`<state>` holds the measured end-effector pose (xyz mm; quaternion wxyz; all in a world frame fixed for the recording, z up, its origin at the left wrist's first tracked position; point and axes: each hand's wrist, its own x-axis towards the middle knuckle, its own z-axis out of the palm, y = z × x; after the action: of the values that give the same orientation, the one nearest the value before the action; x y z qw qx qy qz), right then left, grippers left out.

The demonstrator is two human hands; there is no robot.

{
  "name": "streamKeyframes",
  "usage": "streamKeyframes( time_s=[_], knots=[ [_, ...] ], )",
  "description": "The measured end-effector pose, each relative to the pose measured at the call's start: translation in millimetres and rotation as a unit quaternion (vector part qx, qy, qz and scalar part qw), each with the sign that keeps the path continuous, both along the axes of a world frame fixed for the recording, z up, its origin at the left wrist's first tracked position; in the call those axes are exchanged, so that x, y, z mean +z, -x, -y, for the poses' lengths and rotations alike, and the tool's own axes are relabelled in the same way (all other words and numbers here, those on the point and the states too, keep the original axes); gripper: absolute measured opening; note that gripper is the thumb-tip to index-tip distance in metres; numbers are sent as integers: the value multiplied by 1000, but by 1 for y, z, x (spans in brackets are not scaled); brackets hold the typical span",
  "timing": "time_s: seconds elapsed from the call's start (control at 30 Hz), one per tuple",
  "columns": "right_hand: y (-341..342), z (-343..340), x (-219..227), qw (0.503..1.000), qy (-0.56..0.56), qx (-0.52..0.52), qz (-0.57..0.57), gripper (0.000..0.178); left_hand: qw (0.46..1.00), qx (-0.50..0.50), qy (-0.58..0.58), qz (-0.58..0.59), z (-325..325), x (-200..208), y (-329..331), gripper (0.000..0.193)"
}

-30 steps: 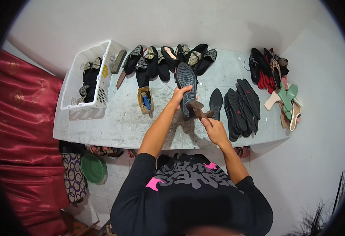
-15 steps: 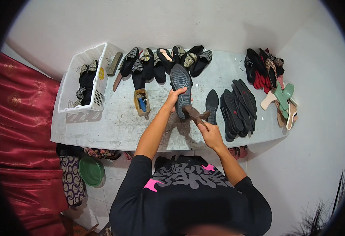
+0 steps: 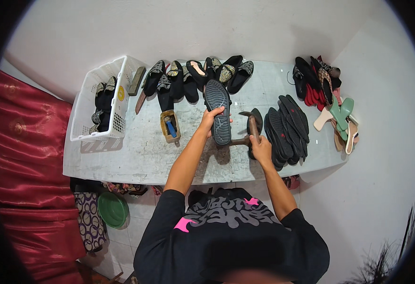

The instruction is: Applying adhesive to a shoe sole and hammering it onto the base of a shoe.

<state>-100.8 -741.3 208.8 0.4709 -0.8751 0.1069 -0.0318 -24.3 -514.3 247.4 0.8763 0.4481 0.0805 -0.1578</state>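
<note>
My left hand (image 3: 209,119) is closed round a black shoe (image 3: 218,99), held over the table with its ridged grey-black outsole facing up. In my right hand (image 3: 262,149) is a brown hammer (image 3: 253,127), gripped just right of the shoe's heel end; part of it reaches toward the heel, and I cannot tell whether they touch. Behind the hammer lies a single black sole (image 3: 258,116), partly hidden. A stack of black soles (image 3: 290,130) sits to the right of my right hand. Left of my left hand is a small tan container (image 3: 171,137) with a blue-handled item (image 3: 170,128) in it.
Black shoes with glittery uppers (image 3: 175,78) line the table's (image 3: 136,161) far edge. A white basket (image 3: 94,102) holding shoes stands at left, with a dark block (image 3: 136,81) beside it. Red-and-black shoes (image 3: 314,83) and green and cream pieces (image 3: 342,116) lie at right.
My right hand and the hammer have moved right and up, away from over the sole's heel. The shoe stays in my left hand, its heel end slightly shifted right.
</note>
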Motion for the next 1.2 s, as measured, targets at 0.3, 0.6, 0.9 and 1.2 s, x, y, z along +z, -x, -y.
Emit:
streamKeyframes(
  time_s=[0.3, 0.6, 0.9, 1.2],
  knots=[
    [-7, -39, 2, 976, 162, 138, -37, 36, 1000, 4, 10, 4, -1, -5, -1, 31],
    [-13, -41, 5, 954, 205, 218, -14, 33, 1000, -3, 3, 0, 0, 5, 2, 27],
    [-118, -46, 20, 971, 86, 191, 111, 31, 962, 104, -252, 9, -2, -1, 24, 62],
    [-198, -99, 64, 939, -210, 246, -118, 66, 958, -38, -284, 1, -16, 11, 83, 77]
  ],
)
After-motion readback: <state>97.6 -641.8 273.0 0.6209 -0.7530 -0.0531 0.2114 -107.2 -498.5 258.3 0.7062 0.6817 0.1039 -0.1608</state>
